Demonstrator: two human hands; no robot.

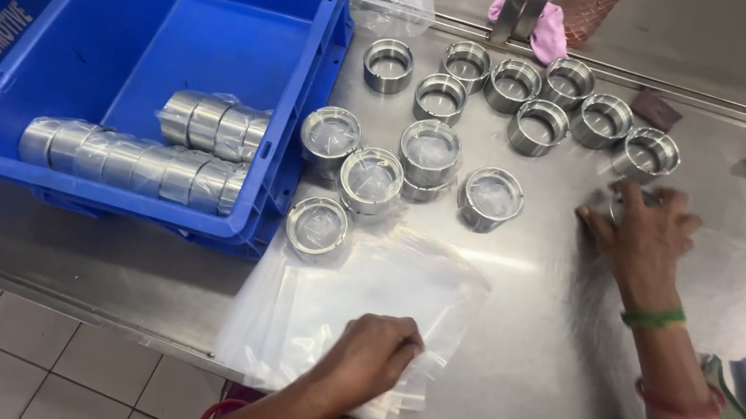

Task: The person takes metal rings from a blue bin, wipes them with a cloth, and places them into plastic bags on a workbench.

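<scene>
A metal ring [618, 206] at 3 o'clock on the steel table [526, 349] is covered by the right hand [641, 235], fingers curled; closure cannot be told. It is judged heavy, rigid, slick; outer wall advised. The left hand [370, 354] is pressed flat on limp, slippery plastic bags [354, 296] at 6 o'clock.

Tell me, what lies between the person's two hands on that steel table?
In the head view, only bare steel table lies between the left hand, resting on clear plastic bags, and the right hand.

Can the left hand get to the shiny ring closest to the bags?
Probably yes. The left hand rests on the bags, and that ring sits just beyond them at the crate, with nothing between.
</scene>
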